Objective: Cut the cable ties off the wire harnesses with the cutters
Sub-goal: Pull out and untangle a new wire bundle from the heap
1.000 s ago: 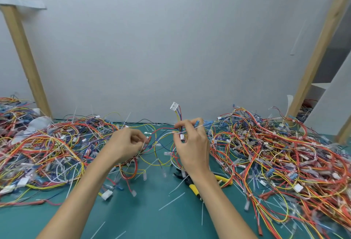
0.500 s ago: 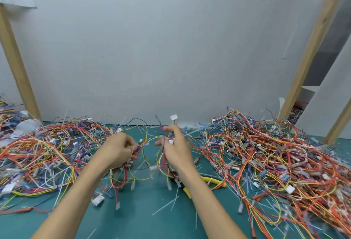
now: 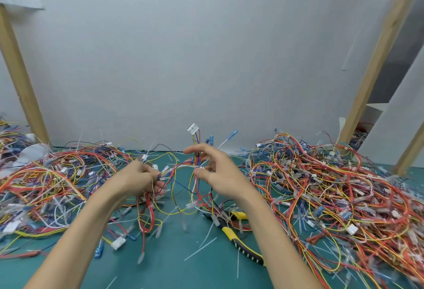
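The multicoloured wire harness (image 3: 181, 166) with the white plastic connector (image 3: 192, 129) is held in the air between both hands, above the teal work mat (image 3: 172, 265). Judged purpose: to spread the wires so that a cable tie can be found.

- The left hand (image 3: 140, 181) grips one end of the harness. The fingers are curled round a bunch of red, blue and yellow wires.
- The right hand (image 3: 218, 174) is at the other end. The index finger is extended and the thumb is apart from it, with the wires passing between. It cannot be determined whether the thumb pinches the wires.
- The yellow-and-black-handled cutters (image 3: 243, 248) lie on the mat, under the right forearm and near the right hand. Neither hand touches them. Judged purpose: quick pick-up by the right hand.

No container is in view. The harnesses lie loose on the mat in a left pile (image 3: 57, 181) and a larger right pile (image 3: 332, 197). White cable-tie offcuts (image 3: 199, 248) lie scattered between the piles.
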Demonstrator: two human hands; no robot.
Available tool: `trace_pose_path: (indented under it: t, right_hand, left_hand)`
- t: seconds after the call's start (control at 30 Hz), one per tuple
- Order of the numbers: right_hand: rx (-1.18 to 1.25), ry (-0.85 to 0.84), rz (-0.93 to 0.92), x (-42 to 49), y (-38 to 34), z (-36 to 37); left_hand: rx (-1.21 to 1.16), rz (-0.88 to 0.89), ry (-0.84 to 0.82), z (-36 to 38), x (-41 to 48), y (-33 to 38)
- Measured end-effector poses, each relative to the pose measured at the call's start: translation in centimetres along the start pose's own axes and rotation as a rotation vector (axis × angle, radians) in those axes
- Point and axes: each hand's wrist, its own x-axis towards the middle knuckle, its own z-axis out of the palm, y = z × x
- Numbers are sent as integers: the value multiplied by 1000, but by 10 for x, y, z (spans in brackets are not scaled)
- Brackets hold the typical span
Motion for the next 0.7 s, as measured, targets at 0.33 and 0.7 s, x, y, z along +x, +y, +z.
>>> trace_pose_path:
  t: [0.33,0.7]
  right_hand:
    - [-49,422,-52,3,15,2]
    - [381,297,-6,2,-6,-15]
  left_hand:
    - [-80,80,-24,-1,6,4]
    - [5,8,32,-3,10,-12]
